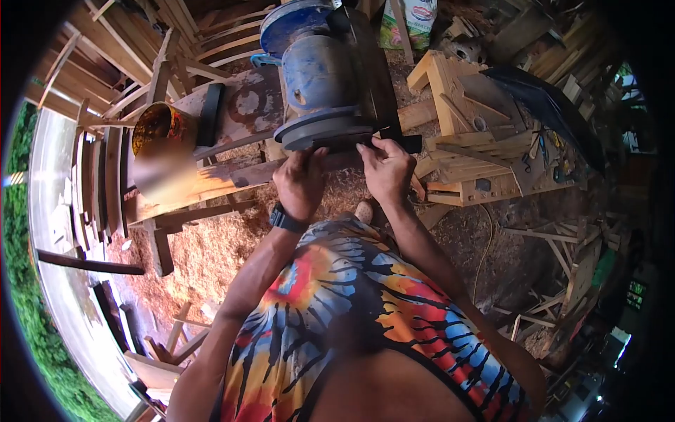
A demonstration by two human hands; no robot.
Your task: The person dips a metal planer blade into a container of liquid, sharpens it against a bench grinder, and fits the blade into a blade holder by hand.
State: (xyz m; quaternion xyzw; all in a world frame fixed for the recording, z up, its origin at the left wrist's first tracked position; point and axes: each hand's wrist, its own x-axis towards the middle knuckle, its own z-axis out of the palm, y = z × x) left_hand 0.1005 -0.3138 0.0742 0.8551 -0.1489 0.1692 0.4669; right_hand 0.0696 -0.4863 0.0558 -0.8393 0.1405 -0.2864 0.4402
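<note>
A blue, worn bench grinder (pixel 320 74) stands in front of me on a wooden bench, its grey grinding wheel (pixel 309 129) facing me. At the lower edge of the wheel is a thin dark flat blade (pixel 342 145), held between my two hands. My left hand (pixel 300 181) is closed, fingers and thumb pinching the left end. My right hand (pixel 388 170) pinches the right end between thumb and fingers. The blade seems to touch the wheel, but the exact contact is hidden. A dark bar (pixel 406 143) juts out just right of my right hand.
Left on the bench is a stained round tin (pixel 169 126) beside a dark block (pixel 210 114). To the right, a wooden workbench (pixel 464 158) carries wood pieces and hand tools. Sawdust (pixel 204 243) covers the floor, and a cord (pixel 490 246) lies across it. Timber leans at the back left.
</note>
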